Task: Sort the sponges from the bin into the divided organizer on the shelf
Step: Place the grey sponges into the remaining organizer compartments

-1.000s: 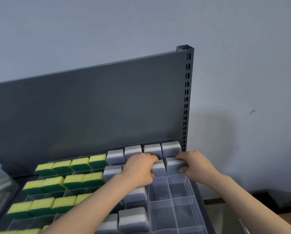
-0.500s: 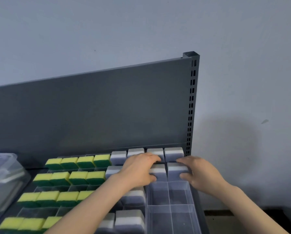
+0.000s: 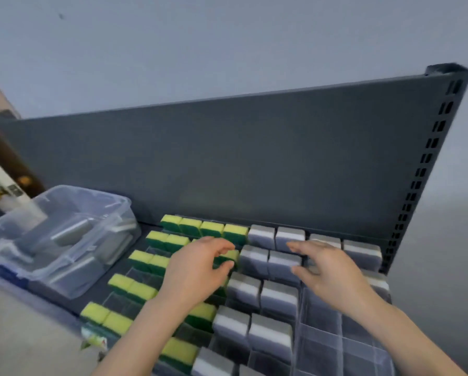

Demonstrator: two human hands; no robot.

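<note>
Sponges point(image 3: 280, 297) now clear of both hands point(image 3: 194, 272)

A plain pale grey-blue wall point(image 3: 227, 36), evenly lit, fills the upper view. Before it stands a dark grey metal back panel point(image 3: 254, 158) ending in a slotted upright point(image 3: 428, 157); a brown door edge point(image 3: 7, 156) shows far left.

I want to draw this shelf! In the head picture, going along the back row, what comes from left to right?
First the clear plastic bin → four yellow-and-green sponges → grey-and-white sponges → dark grey slotted shelf post.
</note>
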